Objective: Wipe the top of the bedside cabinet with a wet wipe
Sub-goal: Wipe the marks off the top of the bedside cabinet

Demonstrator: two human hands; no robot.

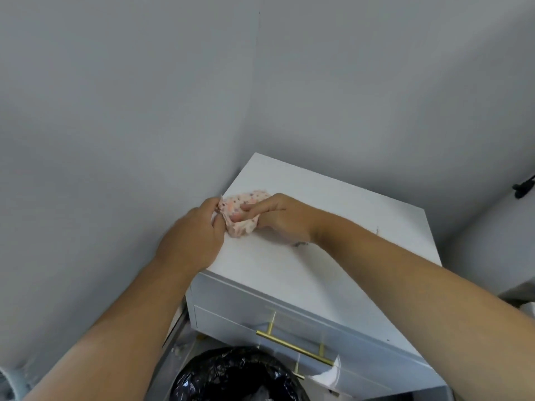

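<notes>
Head view: both hands gather a pink spotted wipe [242,211] near the left edge of the white cabinet top [333,227]. The left hand [192,234] pinches its corner; the right hand [279,217] clasps the bunch. Spreading it flat should cover more, including the dark smudge [299,244] near the right wrist.

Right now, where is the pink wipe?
In the head view, the pink wipe lies bunched at the cabinet top's left edge, near the wall, held between the left hand and right hand.
</notes>
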